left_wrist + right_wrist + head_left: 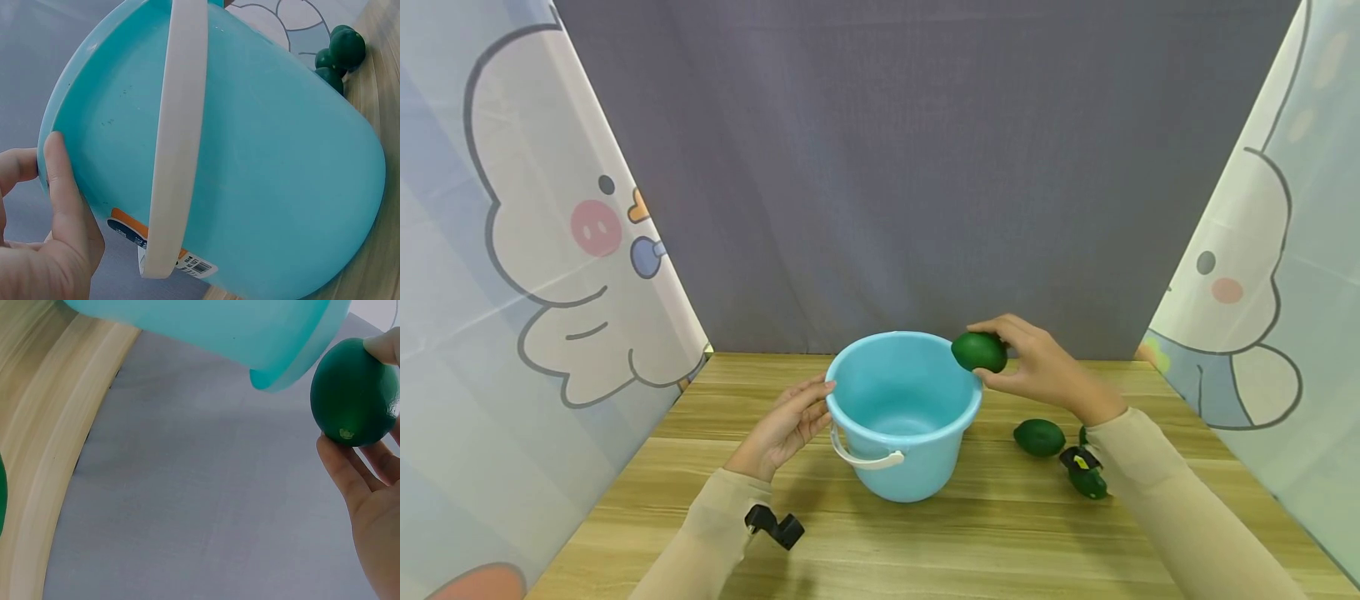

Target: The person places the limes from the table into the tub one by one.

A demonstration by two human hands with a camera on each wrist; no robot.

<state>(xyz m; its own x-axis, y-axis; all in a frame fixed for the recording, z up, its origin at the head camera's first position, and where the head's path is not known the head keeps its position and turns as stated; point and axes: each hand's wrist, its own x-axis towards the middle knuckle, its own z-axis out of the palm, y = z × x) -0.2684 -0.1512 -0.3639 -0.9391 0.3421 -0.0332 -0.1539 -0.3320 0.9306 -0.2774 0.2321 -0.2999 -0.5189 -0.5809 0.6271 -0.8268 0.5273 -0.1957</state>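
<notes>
A light blue bucket stands upright on the wooden table, its white handle hanging down on the near side. My left hand holds the bucket's rim at the left, a fingertip on the edge and the thumb against the outer wall. With the thumb and fingers of my right hand I pinch a smooth green lime at the bucket's right rim, level with the opening. From the head view I cannot tell whether the lime touches the rim.
To the right of the bucket lies a green lime. Beside it another lime is partly hidden by the right wrist's black camera mount. A grey curtain hangs behind the table, with printed cloths at both sides.
</notes>
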